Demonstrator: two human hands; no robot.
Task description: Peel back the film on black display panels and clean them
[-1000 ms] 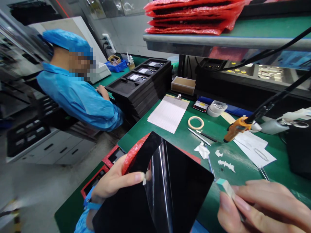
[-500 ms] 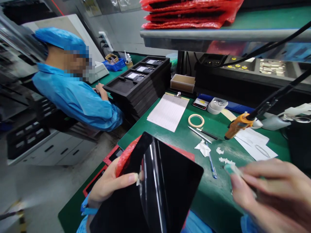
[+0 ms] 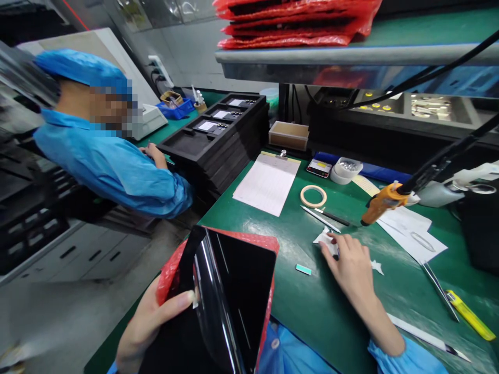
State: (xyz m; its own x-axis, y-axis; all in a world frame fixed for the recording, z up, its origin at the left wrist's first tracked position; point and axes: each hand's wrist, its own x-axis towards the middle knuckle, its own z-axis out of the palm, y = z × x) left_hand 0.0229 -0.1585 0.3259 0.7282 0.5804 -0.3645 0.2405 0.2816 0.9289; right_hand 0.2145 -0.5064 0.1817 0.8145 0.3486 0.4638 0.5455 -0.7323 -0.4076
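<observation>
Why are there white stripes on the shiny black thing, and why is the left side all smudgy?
Head view: the glossy black flat panel in the left hand mirrors light as bright streaks. Head view, left edge: the grey cabinets look smeared by blur, while the green bench mat is sharp.

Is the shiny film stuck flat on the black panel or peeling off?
Peeling off: film bows away from the panel the left hand holds.

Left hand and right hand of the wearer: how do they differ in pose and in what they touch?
The left hand is raised and grips a glossy black panel; the right hand rests low on the green table. The left hand's thumb presses the panel's edge; the right hand's fingertips touch a white scrap. Both are bare.
</observation>
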